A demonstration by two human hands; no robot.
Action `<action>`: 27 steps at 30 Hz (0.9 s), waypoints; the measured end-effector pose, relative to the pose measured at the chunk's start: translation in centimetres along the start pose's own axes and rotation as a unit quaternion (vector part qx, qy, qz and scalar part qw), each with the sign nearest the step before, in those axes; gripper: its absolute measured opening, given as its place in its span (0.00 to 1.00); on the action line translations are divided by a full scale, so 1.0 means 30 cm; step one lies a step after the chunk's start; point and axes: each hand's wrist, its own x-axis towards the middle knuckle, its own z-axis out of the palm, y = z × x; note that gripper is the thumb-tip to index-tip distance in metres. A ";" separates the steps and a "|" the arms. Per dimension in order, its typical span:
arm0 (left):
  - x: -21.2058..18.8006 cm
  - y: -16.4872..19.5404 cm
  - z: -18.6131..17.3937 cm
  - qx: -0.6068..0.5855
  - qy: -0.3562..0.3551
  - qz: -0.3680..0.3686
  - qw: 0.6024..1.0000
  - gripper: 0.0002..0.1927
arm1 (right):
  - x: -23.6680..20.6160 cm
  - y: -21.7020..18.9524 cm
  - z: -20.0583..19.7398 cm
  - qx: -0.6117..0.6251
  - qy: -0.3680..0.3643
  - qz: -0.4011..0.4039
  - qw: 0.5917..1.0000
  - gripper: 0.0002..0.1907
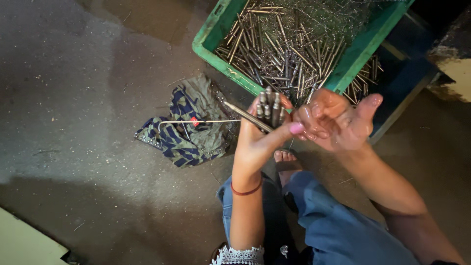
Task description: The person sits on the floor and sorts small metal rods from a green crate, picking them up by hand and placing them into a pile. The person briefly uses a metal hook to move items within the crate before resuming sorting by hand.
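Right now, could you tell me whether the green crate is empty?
No, the green crate holds a heap of thin metal rods, and the left hand grips a bundle of them.

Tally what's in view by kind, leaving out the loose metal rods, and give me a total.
Hands: 2, left hand gripping a bundle of metal rods, right hand
Green crate: 1
Patterned cloth: 1
Bent wire: 1
Total: 5

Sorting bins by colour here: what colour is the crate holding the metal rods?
Green crate, seen in the head view.
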 end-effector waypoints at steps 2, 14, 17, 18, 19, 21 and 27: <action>0.008 -0.007 0.002 0.035 0.041 -0.007 0.999 0.18 | -0.003 0.004 0.002 0.086 -0.033 0.010 0.996 0.44; -0.001 0.011 -0.003 -0.003 0.091 0.017 0.996 0.17 | -0.022 0.020 0.049 0.117 -0.105 0.031 0.987 0.38; -0.004 0.025 0.001 -0.019 0.096 0.019 0.995 0.15 | -0.043 0.021 0.026 0.112 -0.092 0.036 0.989 0.40; -0.003 0.024 0.004 -0.027 0.107 0.019 0.994 0.15 | -0.051 0.007 0.011 0.106 -0.075 0.029 0.991 0.42; -0.005 0.017 0.011 -0.036 0.117 0.016 0.992 0.15 | -0.059 -0.011 -0.006 0.100 -0.058 0.021 0.993 0.43; 0.006 -0.020 0.037 -0.025 0.127 0.000 0.992 0.14 | -0.079 -0.080 -0.049 0.083 0.005 -0.018 0.996 0.45; 0.129 -0.348 0.253 0.470 -0.043 0.021 0.882 0.29 | -0.218 -0.356 -0.216 0.056 0.127 -0.204 0.969 0.36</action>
